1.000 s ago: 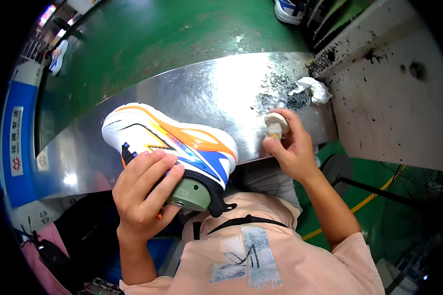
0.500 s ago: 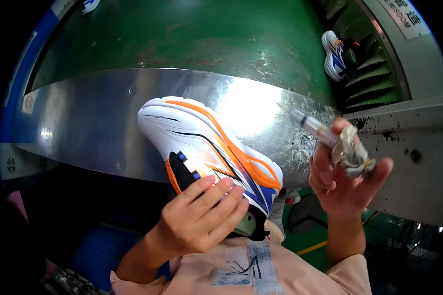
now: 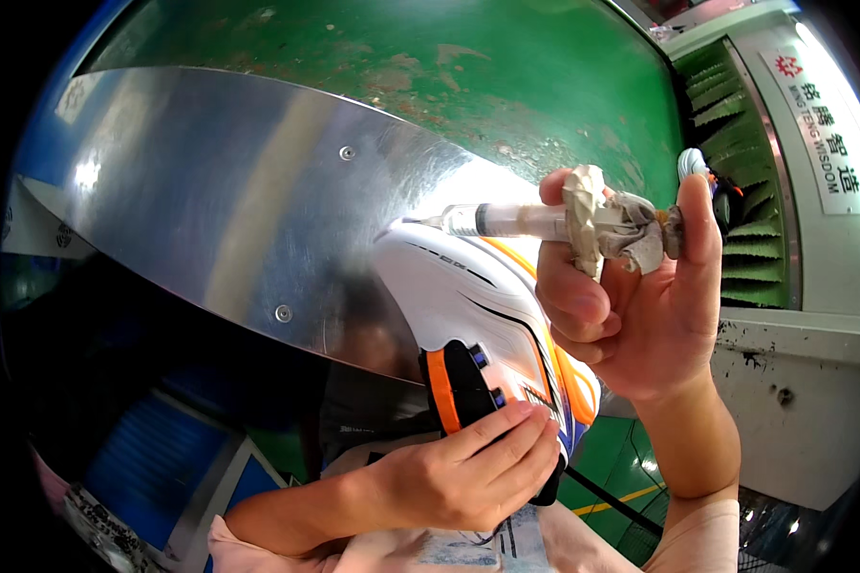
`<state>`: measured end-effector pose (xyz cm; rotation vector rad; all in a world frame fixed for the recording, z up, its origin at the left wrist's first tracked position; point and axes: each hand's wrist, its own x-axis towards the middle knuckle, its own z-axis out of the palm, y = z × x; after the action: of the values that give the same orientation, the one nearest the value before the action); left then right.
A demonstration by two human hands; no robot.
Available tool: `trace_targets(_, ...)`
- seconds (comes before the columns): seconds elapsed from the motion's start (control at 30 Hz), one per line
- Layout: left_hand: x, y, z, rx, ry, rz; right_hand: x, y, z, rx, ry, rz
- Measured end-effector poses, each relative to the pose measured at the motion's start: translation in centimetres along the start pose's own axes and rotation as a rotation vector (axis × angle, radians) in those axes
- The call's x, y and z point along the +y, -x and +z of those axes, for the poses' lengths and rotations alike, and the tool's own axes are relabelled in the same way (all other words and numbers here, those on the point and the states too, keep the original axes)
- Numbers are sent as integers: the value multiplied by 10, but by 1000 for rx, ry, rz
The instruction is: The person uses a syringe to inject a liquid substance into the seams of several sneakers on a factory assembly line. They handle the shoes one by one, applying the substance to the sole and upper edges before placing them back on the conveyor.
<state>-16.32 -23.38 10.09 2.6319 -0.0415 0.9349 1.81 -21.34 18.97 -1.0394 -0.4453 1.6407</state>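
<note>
A white running shoe [image 3: 468, 277] with orange, black and blue trim leans over the steel ledge's edge, its toe pointing away from me. My left hand [image 3: 492, 463] grips it around the tongue and collar, fingers closed over the upper. My right hand [image 3: 631, 296] holds a clear syringe [image 3: 521, 222] wrapped in crumpled, dirty pale tape at its rear, with the thumb at the plunger end. The syringe lies nearly level, and its tip is by the shoe's toe edge. Whether the tip touches the shoe, I cannot tell. The right fingers cover part of the shoe's far side.
A steel ledge [image 3: 220, 191] runs along a green conveyor belt [image 3: 506, 86]. At the right, a machine opening has green strip curtains [image 3: 755, 258], with another shoe [image 3: 693, 164] beside them. Blue panels [image 3: 158, 458] stand at lower left.
The syringe has swung level and moved left to the shoe's toe. My view has turned, and the shoe and left hand now appear further right and lower.
</note>
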Motion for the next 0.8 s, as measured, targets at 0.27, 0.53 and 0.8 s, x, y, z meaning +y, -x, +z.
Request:
trace_targets(0.27,-1,3,1,18,-5,8,-4,-13,9,111,94,97)
trace_targets(0.53,-2,1,-2,6,-6,5,-5,-1,2,-16,266,79)
trace_targets(0.8,-3,-2,-4,-29,23,2,3,39,-18,87,351,-77)
